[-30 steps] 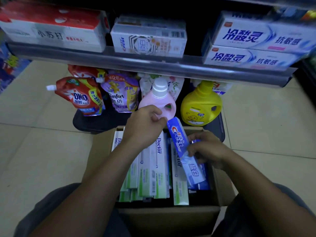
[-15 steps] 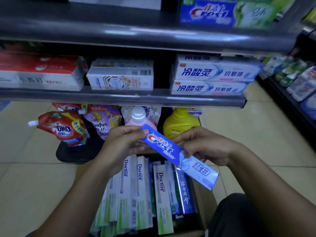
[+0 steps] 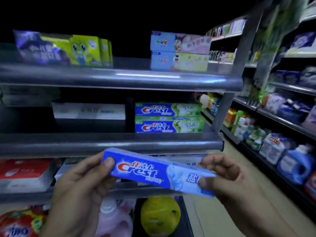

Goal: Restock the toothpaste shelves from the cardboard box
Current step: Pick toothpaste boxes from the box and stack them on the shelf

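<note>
A long, flat-sided blue Crest carton (image 3: 157, 171) of glossy printed card is held level in front of the shelving, below the rounded grey metal shelf edge (image 3: 119, 144). The left hand (image 3: 82, 182) has its grip clamped on the carton's left end, thumb on the printed face. The right hand (image 3: 225, 177) has its grip clamped on the pale right end. On the shelf above, two green-and-blue Crest cartons (image 3: 169, 118) lie stacked. Lower down stand a rounded yellow plastic bottle (image 3: 159, 216) and a pink bottle (image 3: 112, 219). To the right, a pale tiled floor (image 3: 213, 216) runs along an aisle of dim shelves (image 3: 282, 120) stocked with bottles.
</note>
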Motion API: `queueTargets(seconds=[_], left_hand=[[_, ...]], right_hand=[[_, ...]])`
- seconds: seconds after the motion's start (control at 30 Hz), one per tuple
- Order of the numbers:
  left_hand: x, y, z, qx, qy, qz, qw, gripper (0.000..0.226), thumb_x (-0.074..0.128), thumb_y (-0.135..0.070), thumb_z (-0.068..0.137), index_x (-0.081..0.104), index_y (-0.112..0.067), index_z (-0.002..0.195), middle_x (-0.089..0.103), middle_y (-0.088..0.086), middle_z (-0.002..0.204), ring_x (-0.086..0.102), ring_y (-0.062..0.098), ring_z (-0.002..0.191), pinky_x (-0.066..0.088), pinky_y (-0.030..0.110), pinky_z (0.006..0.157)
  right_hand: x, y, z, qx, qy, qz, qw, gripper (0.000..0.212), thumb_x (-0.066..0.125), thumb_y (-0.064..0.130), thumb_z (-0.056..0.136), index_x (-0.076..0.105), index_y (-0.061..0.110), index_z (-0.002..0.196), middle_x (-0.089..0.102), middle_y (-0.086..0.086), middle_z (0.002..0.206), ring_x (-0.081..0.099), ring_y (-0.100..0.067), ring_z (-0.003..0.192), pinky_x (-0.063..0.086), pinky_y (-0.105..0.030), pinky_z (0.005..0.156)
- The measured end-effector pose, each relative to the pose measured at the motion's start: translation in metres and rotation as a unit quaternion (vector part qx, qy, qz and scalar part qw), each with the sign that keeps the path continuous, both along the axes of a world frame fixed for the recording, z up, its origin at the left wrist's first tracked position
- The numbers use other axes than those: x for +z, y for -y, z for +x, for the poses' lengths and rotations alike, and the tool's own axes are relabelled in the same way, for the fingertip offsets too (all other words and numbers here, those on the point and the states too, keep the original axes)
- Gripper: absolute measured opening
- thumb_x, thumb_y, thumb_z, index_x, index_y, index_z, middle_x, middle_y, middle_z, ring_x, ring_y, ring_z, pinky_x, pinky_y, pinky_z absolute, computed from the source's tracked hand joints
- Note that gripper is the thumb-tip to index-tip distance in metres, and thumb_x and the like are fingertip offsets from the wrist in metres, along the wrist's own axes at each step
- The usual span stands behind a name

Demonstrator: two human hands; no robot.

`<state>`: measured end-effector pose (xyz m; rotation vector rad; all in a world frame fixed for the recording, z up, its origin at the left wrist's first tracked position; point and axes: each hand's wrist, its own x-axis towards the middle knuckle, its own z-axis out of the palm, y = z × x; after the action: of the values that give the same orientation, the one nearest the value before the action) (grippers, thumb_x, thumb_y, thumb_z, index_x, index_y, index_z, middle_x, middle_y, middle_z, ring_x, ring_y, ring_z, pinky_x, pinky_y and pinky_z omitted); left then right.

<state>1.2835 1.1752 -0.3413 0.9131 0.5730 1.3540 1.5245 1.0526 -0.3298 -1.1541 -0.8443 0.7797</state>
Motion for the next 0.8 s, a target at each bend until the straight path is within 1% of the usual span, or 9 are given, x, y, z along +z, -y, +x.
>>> queueTargets(seconds=[0.1, 0.17, 0.3, 0.37, 0.47, 0.57, 0.63, 0.73, 0.8], left_hand=[[0.025, -0.009, 0.019, -0.005, 0.023, 0.022, 0.999, 0.025, 0.070, -0.011, 0.073, 0.073, -0.005, 0.098, 0.079, 0.009, 0.090, 0.075, 0.012, 0.076, 0.059, 0.019, 0.068], [0.040, -0.019, 0.031, -0.001, -0.013, 0.044, 0.999, 0.023, 0.074, -0.013, 0.076, 0.070, -0.008, 0.098, 0.079, 0.011, 0.089, 0.076, 0.014, 0.074, 0.059, 0.019, 0.064], [0.060, -0.055, 0.051, 0.120, -0.253, 0.148, 0.949, 0.013, 0.079, -0.021, 0.088, 0.067, -0.019, 0.090, 0.079, 0.003, 0.079, 0.072, 0.013, 0.058, 0.051, 0.024, 0.047], [0.067, -0.074, 0.056, 0.161, -0.337, 0.198, 0.906, 0.014, 0.083, -0.032, 0.085, 0.070, -0.024, 0.085, 0.078, -0.007, 0.079, 0.072, 0.012, 0.063, 0.051, 0.028, 0.058], [0.074, -0.095, 0.062, 0.212, -0.441, 0.243, 0.837, 0.020, 0.082, -0.048, 0.081, 0.071, -0.031, 0.079, 0.071, -0.023, 0.072, 0.071, 0.003, 0.076, 0.052, 0.027, 0.069], [0.073, -0.108, 0.071, 0.219, -0.490, 0.230, 0.812, 0.031, 0.081, -0.054, 0.080, 0.077, -0.028, 0.096, 0.065, -0.026, 0.071, 0.069, 0.007, 0.083, 0.049, 0.027, 0.070], [0.072, -0.115, 0.074, 0.219, -0.505, 0.221, 0.805, 0.034, 0.080, -0.056, 0.080, 0.076, -0.027, 0.099, 0.064, -0.026, 0.071, 0.070, 0.009, 0.085, 0.049, 0.027, 0.067], [0.074, -0.114, 0.072, 0.220, -0.521, 0.226, 0.793, 0.032, 0.081, -0.054, 0.080, 0.077, -0.029, 0.099, 0.070, -0.020, 0.078, 0.072, 0.014, 0.094, 0.056, 0.032, 0.078], [0.074, -0.104, 0.066, 0.215, -0.518, 0.237, 0.793, 0.036, 0.080, -0.050, 0.081, 0.078, -0.027, 0.109, 0.077, -0.014, 0.092, 0.072, 0.013, 0.100, 0.057, 0.035, 0.088]], right_hand=[[0.025, -0.005, 0.010, -0.112, 0.052, 0.050, 0.991, 0.057, 0.091, 0.025, 0.043, 0.071, 0.003, 0.092, 0.074, -0.015, 0.078, 0.068, -0.024, 0.066, 0.058, -0.032, 0.061], [0.040, -0.014, 0.018, -0.148, 0.074, 0.081, 0.983, 0.052, 0.088, 0.034, 0.051, 0.075, 0.005, 0.093, 0.078, -0.013, 0.082, 0.072, -0.022, 0.069, 0.060, -0.029, 0.064], [0.060, -0.044, 0.041, -0.152, 0.131, 0.102, 0.974, 0.021, 0.087, 0.015, 0.071, 0.078, 0.014, 0.090, 0.080, 0.000, 0.083, 0.077, -0.013, 0.076, 0.056, -0.016, 0.063], [0.065, -0.064, 0.056, -0.165, 0.172, 0.079, 0.968, 0.021, 0.087, 0.008, 0.074, 0.076, 0.018, 0.089, 0.079, 0.004, 0.083, 0.076, -0.012, 0.078, 0.057, -0.016, 0.067], [0.068, -0.091, 0.073, -0.207, 0.230, 0.021, 0.951, 0.024, 0.090, 0.019, 0.074, 0.070, 0.027, 0.083, 0.075, 0.008, 0.081, 0.073, -0.008, 0.078, 0.058, -0.025, 0.071], [0.064, -0.108, 0.079, -0.245, 0.318, -0.035, 0.915, 0.027, 0.088, 0.032, 0.078, 0.060, 0.032, 0.077, 0.065, 0.019, 0.073, 0.064, 0.000, 0.072, 0.054, -0.031, 0.071], [0.059, -0.113, 0.080, -0.258, 0.360, -0.049, 0.895, 0.025, 0.084, 0.037, 0.080, 0.060, 0.032, 0.077, 0.061, 0.022, 0.071, 0.063, -0.006, 0.071, 0.051, -0.031, 0.071], [0.059, -0.113, 0.077, -0.258, 0.386, -0.077, 0.882, 0.017, 0.084, 0.034, 0.081, 0.073, 0.022, 0.087, 0.068, 0.013, 0.074, 0.068, -0.019, 0.080, 0.055, -0.035, 0.076], [0.063, -0.105, 0.071, -0.275, 0.403, -0.096, 0.868, 0.030, 0.083, 0.036, 0.080, 0.076, 0.015, 0.100, 0.074, -0.001, 0.087, 0.070, -0.022, 0.089, 0.054, -0.034, 0.078]])
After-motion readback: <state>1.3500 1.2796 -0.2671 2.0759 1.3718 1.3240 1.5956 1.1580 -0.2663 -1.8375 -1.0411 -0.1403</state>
